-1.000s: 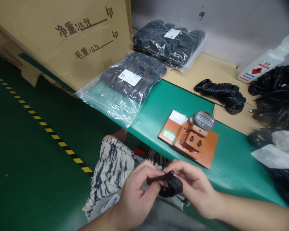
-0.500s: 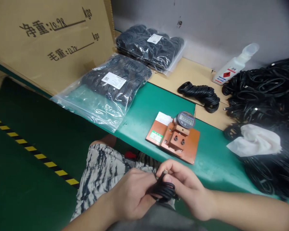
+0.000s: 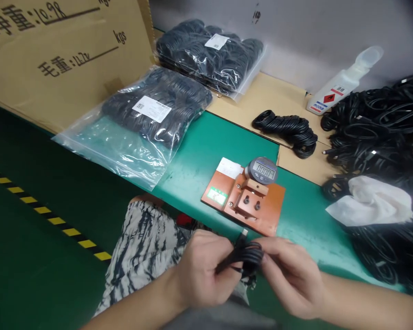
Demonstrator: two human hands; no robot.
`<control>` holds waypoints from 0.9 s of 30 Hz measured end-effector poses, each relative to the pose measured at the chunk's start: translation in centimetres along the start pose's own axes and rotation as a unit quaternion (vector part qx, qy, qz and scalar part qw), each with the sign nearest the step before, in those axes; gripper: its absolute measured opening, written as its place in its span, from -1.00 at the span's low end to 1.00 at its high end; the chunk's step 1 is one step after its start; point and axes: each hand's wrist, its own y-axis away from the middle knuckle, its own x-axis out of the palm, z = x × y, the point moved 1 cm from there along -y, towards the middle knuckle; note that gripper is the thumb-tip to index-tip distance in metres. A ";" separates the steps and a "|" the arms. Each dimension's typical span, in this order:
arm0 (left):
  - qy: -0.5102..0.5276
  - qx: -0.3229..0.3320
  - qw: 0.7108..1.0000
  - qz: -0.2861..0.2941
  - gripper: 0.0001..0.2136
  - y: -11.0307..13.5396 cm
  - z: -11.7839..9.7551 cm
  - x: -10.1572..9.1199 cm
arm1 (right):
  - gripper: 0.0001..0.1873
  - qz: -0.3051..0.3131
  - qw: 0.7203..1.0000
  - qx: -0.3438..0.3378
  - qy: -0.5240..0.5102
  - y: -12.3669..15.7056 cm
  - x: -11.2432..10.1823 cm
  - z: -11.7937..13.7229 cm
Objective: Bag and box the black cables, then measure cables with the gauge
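Note:
My left hand (image 3: 208, 268) is closed round a coiled black cable (image 3: 250, 257), held over my lap at the bench's front edge. The cable's metal plug (image 3: 244, 233) sticks up from the top of the coil. On the coil's right side, my right hand (image 3: 292, 277) pinches the loops between thumb and fingers. Just beyond the hands lies an orange-brown gauge fixture (image 3: 275, 204) with a round digital indicator (image 3: 261, 170) that seems to read 0.000. Part of the coil is hidden by my left fingers.
Clear bags of coiled cables (image 3: 189, 107) (image 3: 241, 57) lie by a large carton (image 3: 72, 91). A bundle of coils (image 3: 289, 130) rests on cardboard. At right are a plastic bottle (image 3: 340, 89), a heap of black cables (image 3: 382, 123) and a white cloth (image 3: 371, 201).
Both hands have shifted slightly right with the coil. My right fingers have left the plug and now grip the coil's right side, leaving the plug exposed. The camera view has moved a little.

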 end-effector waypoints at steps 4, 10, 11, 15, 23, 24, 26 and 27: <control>-0.005 0.002 1.000 -0.009 -0.74 -0.9 0.5 0.5 | -0.65 -0.010 0.998 -0.057 0.032 -0.7 -0.7 -0.5; -0.012 0.004 1.000 -0.023 -0.77 -1.6 0.7 0.8 | -0.54 -0.026 0.998 -0.057 0.024 -0.3 -0.7 -1.5; -0.011 -0.001 1.000 -0.021 -0.77 -1.6 0.8 0.8 | -0.52 -0.018 0.998 -0.056 0.014 -0.2 -0.7 -1.6; -0.015 -0.018 1.000 0.001 -0.76 -1.6 1.2 0.6 | -0.46 -0.010 0.998 -0.055 0.001 -0.3 -0.6 -2.0; -0.050 -0.021 0.998 0.034 -0.76 -1.9 1.3 0.0 | -0.47 -0.024 0.998 -0.053 -0.018 -0.6 -0.5 -2.2; -0.054 -0.019 0.998 0.035 -0.76 -2.0 1.3 0.0 | -0.47 -0.030 0.998 -0.053 -0.021 -0.7 -0.5 -2.2; -0.060 -0.014 0.997 0.035 -0.77 -2.0 1.3 0.0 | -0.46 -0.037 0.997 -0.055 -0.028 -0.7 -0.4 -2.3; -0.061 -0.013 0.997 0.035 -0.77 -2.0 1.3 -0.1 | -0.45 -0.041 0.997 -0.060 -0.031 -0.7 -0.4 -2.4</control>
